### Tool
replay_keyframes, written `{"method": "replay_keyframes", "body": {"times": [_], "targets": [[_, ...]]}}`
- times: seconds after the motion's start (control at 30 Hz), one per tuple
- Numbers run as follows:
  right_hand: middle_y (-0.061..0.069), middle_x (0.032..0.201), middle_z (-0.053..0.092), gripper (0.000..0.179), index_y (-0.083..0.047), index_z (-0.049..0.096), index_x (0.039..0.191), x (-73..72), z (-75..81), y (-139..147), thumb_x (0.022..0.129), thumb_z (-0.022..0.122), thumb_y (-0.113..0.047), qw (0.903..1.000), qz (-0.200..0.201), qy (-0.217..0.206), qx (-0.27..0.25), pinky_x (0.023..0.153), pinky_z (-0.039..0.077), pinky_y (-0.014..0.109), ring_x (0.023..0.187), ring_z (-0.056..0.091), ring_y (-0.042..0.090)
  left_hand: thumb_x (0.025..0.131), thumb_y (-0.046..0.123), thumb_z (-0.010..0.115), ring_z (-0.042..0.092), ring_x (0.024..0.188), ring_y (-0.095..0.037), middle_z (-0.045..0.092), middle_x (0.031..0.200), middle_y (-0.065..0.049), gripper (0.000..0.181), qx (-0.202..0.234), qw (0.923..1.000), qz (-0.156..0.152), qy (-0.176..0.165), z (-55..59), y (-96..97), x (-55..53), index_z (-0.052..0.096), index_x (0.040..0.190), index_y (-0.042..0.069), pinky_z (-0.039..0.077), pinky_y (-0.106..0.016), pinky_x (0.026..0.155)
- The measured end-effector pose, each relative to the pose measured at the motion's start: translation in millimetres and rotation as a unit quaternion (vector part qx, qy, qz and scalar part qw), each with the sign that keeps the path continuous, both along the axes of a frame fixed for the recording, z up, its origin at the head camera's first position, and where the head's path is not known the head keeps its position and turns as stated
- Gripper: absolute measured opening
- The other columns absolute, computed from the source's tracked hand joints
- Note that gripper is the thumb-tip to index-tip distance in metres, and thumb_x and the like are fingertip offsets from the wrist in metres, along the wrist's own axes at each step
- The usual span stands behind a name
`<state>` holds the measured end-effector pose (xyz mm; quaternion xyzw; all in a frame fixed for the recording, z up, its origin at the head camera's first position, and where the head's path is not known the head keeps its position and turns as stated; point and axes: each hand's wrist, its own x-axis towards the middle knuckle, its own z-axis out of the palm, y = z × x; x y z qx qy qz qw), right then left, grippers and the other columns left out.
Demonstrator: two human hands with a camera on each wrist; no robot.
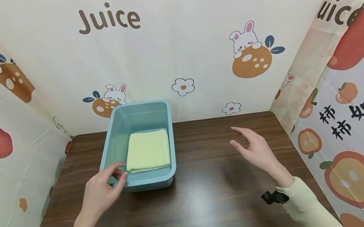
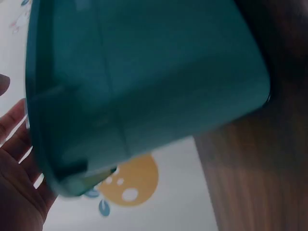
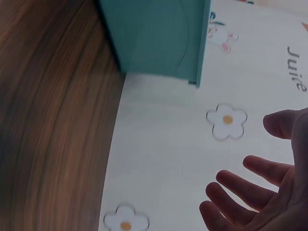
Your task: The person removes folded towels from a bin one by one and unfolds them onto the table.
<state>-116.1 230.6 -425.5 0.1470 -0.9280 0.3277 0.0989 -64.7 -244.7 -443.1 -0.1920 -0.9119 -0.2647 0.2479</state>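
A person's left hand [image 1: 101, 190], its fingers loosely bent and parted from the thumb, hangs at the near left corner of a blue-green bin [image 1: 150, 186]; whether it touches the rim cannot be told. Inside the bin, 1 folded pale-yellow cloth [image 1: 148, 150] lies flat near the right wall. The right hand [image 1: 257, 151], fingers relaxed and spread, hovers above the brown table [image 1: 204, 189], well apart from the bin.

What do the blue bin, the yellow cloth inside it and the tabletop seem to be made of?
Blue bin: probably moulded plastic, smooth with a soft sheen and rounded corners. Yellow cloth: matte fabric, softly folded, perhaps microfibre. Tabletop: wood or wood-look laminate, judging by streaky grain and satin reflection.
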Motion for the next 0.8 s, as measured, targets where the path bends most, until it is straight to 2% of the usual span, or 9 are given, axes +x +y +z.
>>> {"method": "replay_keyframes", "body": {"times": [0.13,0.2,0.33,0.57,0.8], "targets": [[0.013,0.133,0.060,0.049,-0.011,0.055,0.140,-8.3,5.3,-19.4,0.098,0.064,-0.033,0.9994,0.022,-0.017,-0.022,0.093,0.048,0.052,0.119,0.057,0.033,0.082,0.020,0.074,0.054,0.057,-0.004,0.062,0.071,0.013,0.017,-0.014,0.9997,-0.015,0.012,-14.1,9.3,-3.9,0.070,0.098,0.015,0.044,-0.027,0.048],[0.012,0.134,0.059,0.049,-0.011,0.055,0.141,-12.2,8.0,-29.4,0.098,0.063,-0.034,0.9987,0.035,-0.025,-0.030,0.094,0.049,0.051,0.120,0.057,0.031,0.084,0.025,0.070,0.051,0.053,-0.005,0.061,0.068,0.013,0.014,-0.024,0.9993,-0.012,0.025,-19.7,12.4,-4.4,0.069,0.094,0.015,0.041,-0.026,0.045],[0.008,0.135,0.059,0.049,-0.013,0.055,0.141,-21.1,13.6,-49.4,0.098,0.064,-0.035,0.9973,0.056,-0.025,-0.040,0.095,0.049,0.047,0.122,0.056,0.026,0.087,0.034,0.062,0.045,0.047,-0.006,0.061,0.063,0.012,0.022,-0.042,0.9978,0.006,0.050,-26.7,16.1,-4.9,0.067,0.088,0.013,0.037,-0.025,0.042],[0.007,0.133,0.061,0.048,-0.011,0.058,0.138,-44.8,28.2,-94.1,0.098,0.062,-0.037,0.9934,0.101,-0.024,-0.049,0.097,0.047,0.045,0.121,0.057,0.024,0.089,0.038,0.057,0.044,0.047,-0.012,0.061,0.061,0.010,0.027,-0.056,0.9960,0.037,0.059,-29.5,17.4,-5.7,0.067,0.087,0.012,0.035,-0.027,0.042],[0.005,0.134,0.061,0.047,-0.012,0.058,0.138,-68.0,40.1,-138.2,0.099,0.060,-0.037,0.9852,0.144,-0.070,-0.060,0.100,0.046,0.041,0.121,0.058,0.023,0.091,0.035,0.055,0.041,0.047,-0.011,0.058,0.059,0.010,0.026,-0.074,0.9940,0.044,0.067,-28.9,18.3,-4.6,0.066,0.087,0.013,0.033,-0.028,0.043]]}}
